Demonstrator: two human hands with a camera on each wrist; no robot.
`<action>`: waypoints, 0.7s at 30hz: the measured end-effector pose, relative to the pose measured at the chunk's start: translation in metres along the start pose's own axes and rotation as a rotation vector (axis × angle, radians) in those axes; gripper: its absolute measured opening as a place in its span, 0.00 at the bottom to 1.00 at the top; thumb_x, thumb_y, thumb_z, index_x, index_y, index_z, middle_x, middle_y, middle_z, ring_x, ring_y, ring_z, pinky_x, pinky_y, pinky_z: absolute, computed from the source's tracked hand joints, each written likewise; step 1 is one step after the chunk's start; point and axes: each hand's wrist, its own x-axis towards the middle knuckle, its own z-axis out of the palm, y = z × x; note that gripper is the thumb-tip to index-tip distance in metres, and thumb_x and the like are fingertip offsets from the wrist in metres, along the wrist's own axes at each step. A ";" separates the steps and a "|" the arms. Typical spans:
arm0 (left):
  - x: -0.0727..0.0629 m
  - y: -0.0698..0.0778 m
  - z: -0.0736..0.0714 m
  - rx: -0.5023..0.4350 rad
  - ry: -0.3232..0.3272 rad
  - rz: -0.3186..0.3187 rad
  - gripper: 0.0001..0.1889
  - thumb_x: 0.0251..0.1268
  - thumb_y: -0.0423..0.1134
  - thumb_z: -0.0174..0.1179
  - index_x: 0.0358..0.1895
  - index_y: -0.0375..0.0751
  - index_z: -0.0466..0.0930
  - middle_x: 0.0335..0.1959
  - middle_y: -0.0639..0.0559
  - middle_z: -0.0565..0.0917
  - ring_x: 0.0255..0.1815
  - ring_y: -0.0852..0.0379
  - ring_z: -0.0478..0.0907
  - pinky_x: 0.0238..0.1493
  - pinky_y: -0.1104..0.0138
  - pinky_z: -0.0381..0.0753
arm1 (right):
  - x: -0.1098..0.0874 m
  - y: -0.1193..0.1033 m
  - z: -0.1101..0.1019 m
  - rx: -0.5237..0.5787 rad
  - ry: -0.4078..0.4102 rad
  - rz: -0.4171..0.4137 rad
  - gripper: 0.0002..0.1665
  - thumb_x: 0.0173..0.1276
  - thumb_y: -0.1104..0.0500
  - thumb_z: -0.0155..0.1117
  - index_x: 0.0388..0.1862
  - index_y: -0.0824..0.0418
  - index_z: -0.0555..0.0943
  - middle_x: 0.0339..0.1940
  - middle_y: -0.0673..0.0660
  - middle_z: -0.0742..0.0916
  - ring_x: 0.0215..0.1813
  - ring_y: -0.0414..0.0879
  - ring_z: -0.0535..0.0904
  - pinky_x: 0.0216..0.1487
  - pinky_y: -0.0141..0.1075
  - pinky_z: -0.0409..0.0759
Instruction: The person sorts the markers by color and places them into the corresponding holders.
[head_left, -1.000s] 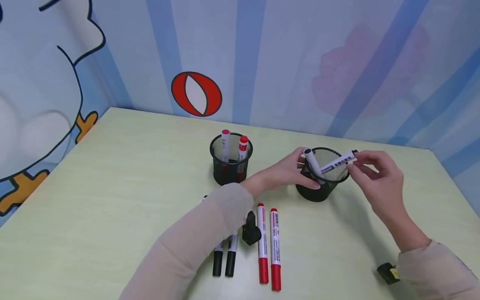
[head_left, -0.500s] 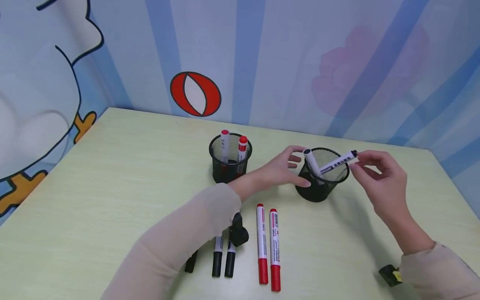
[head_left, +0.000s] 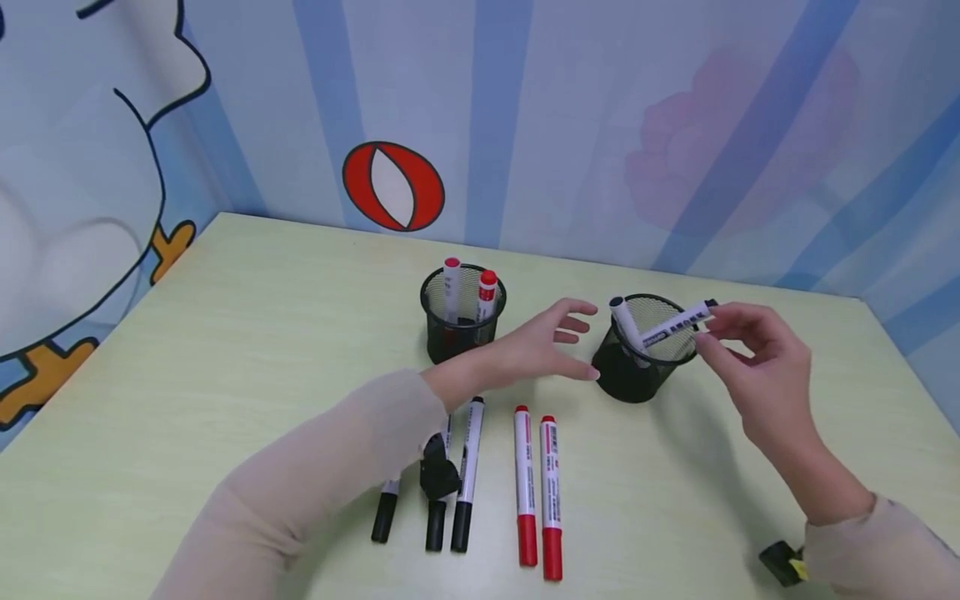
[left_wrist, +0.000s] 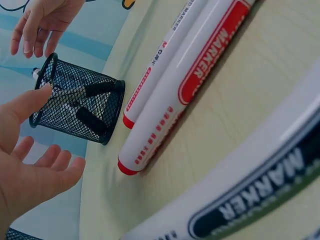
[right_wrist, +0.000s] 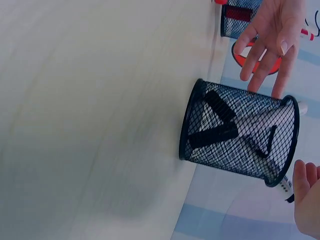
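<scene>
A pale yellow-green bench with faint wood grain carries everything here. Toward its far side stand two round black mesh cups, mouths up and well apart: the left-hand cup and the right-hand cup, which sits a little nearer. In front of them five white-barrelled markers lie flat, caps toward the near edge. Three have black caps: the leftmost black marker and the middle black marker, both partly covered from above, and the rightmost black marker. Beside these, near each other and almost parallel, lie the left red marker and the right red marker.
</scene>
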 end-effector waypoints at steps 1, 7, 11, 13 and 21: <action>-0.002 -0.001 -0.001 0.003 -0.002 0.007 0.39 0.56 0.34 0.65 0.69 0.46 0.54 0.67 0.43 0.62 0.68 0.47 0.60 0.57 0.63 0.72 | -0.002 -0.001 0.001 0.008 -0.009 -0.005 0.15 0.55 0.79 0.60 0.43 0.74 0.76 0.36 0.54 0.81 0.38 0.41 0.78 0.38 0.23 0.79; -0.014 -0.004 -0.003 0.021 -0.009 0.026 0.37 0.57 0.34 0.65 0.68 0.46 0.56 0.67 0.44 0.64 0.67 0.48 0.62 0.57 0.62 0.72 | -0.011 -0.005 0.009 0.045 -0.092 -0.033 0.16 0.55 0.80 0.60 0.44 0.74 0.75 0.37 0.55 0.82 0.39 0.42 0.78 0.39 0.25 0.79; -0.027 -0.004 -0.003 0.040 -0.029 0.026 0.36 0.57 0.35 0.65 0.68 0.46 0.57 0.66 0.45 0.65 0.66 0.49 0.63 0.56 0.63 0.73 | -0.017 -0.007 0.012 0.053 -0.151 -0.056 0.18 0.55 0.81 0.59 0.44 0.70 0.77 0.36 0.54 0.82 0.38 0.42 0.78 0.39 0.25 0.79; -0.035 -0.003 -0.004 0.048 -0.049 0.029 0.36 0.57 0.35 0.65 0.68 0.46 0.57 0.66 0.45 0.66 0.66 0.50 0.63 0.56 0.63 0.73 | -0.020 -0.008 0.013 0.040 -0.182 -0.064 0.19 0.55 0.82 0.58 0.45 0.69 0.77 0.37 0.54 0.82 0.39 0.42 0.78 0.39 0.25 0.79; -0.064 0.003 -0.014 0.068 -0.080 0.073 0.35 0.56 0.37 0.66 0.66 0.50 0.60 0.64 0.53 0.67 0.66 0.50 0.63 0.58 0.61 0.71 | -0.031 -0.013 0.018 -0.096 -0.250 -0.050 0.20 0.56 0.80 0.60 0.47 0.69 0.75 0.39 0.54 0.81 0.40 0.41 0.78 0.40 0.25 0.79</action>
